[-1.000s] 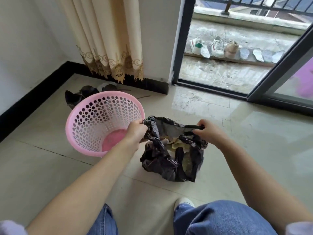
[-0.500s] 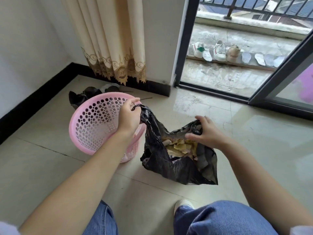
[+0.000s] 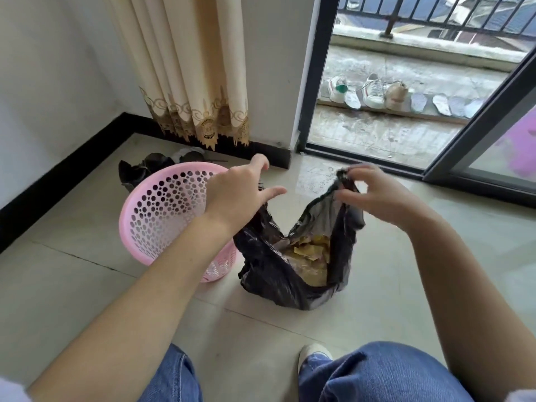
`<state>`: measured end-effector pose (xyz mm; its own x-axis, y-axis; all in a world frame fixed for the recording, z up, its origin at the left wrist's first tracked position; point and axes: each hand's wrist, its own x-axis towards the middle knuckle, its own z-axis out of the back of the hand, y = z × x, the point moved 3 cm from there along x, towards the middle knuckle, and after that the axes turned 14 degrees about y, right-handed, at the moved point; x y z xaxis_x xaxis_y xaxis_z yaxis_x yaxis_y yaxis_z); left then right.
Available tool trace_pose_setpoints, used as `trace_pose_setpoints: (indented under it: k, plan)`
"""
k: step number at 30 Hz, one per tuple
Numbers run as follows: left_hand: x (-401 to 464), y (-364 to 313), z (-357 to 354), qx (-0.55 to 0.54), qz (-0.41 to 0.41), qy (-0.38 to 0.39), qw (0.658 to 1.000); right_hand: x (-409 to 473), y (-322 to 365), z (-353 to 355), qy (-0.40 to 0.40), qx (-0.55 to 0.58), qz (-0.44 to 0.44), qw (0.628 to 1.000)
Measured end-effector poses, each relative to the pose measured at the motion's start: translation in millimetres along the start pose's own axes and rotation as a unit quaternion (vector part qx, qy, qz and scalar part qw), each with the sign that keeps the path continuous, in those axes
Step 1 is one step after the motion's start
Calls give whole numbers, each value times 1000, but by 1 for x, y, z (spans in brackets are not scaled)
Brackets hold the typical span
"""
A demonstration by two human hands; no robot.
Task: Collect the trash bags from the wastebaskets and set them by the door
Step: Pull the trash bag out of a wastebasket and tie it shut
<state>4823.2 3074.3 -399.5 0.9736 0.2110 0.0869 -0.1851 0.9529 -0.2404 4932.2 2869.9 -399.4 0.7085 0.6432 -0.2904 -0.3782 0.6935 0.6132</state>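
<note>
head view: a person crouches on a tiled floor (image 3: pixel 87 285), knees in blue jeans (image 3: pixel 377 375) at 6 o'clock. the right hand (image 3: pixel 385 195) pinches the gathered top edge of a black trash bag (image 3: pixel 278 274), its grip narrow and holding the plastic up. the left hand (image 3: pixel 237 192) hangs above the bag's other edge with fingers spread wide; whether it touches the plastic cannot be told. the bag sits on the floor at the centre, mouth open on yellowish paper scraps (image 3: pixel 307 250). a pink perforated wastebasket (image 3: pixel 162 213) stands tilted just beside it at 9 o'clock. a cream curtain (image 3: pixel 191 68) hangs at 11 o'clock; shoes (image 3: pixel 374 92) line the balcony past the open sliding door (image 3: pixel 475 140) at 1 o'clock.
</note>
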Motion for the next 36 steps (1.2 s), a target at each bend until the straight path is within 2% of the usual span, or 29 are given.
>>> trace_pose_setpoints:
  k: [2, 4, 7, 9, 11, 12, 14, 16, 18, 21, 23, 25, 26, 28, 30, 32, 33, 36]
  plan:
    - [0, -11, 5, -39, -82, 30, 995, 3, 7, 1, -58, 128, 69, 988]
    - [-2, -18, 6, -132, -146, 86, 977, 7, 3, -6, -128, 197, 94, 967]
    - [-2, -16, 5, -148, -196, 63, 967, 6, -6, -18, -198, 260, 107, 939]
    - [-2, -13, 5, -142, -225, 25, 964, 3, -8, -23, -161, 368, 143, 904]
    - [-2, -14, 6, -170, -244, 5, 955, 2, -1, -27, -45, 436, 168, 883]
    - [-3, -16, 6, -190, -251, -1, 949, 3, 2, -31, 23, 407, 168, 897]
    - [-2, -25, 6, -237, -248, 8, 939, 2, 17, -43, 146, 270, 161, 938]
    - [-1, -34, 3, -282, -230, 47, 930, 2, 32, -57, 187, 137, 160, 959]
    - [2, -42, -4, -325, -214, 83, 918, 6, 39, -67, 186, 98, 152, 966]
    - [9, -38, -18, -399, -153, 95, 899, 11, 37, -73, 150, 190, 112, 964]
    - [7, -26, -32, -486, -87, 134, 859, 15, 26, -73, 145, 274, 86, 947]
    - [-1, -18, -53, -545, -40, 219, 809, 17, 16, -72, 161, 391, 70, 903]
    - [-8, -17, -65, -540, -33, 264, 798, 17, 12, -72, 180, 442, 69, 876]
    - [-18, -22, -82, -484, -45, 318, 814, 14, 10, -72, 237, 485, 64, 839]
    - [-18, -23, -91, -467, -35, 286, 836, 9, 13, -75, 289, 479, 55, 827]
    - [-12, -18, -96, -517, 13, 246, 820, 7, 10, -79, 320, 435, 36, 841]
    - [-9, -14, -99, -540, 38, 231, 808, 8, 7, -80, 328, 388, 21, 861]
    - [-3, -10, -114, -534, 70, 258, 802, 18, -5, -82, 310, 106, -29, 944]
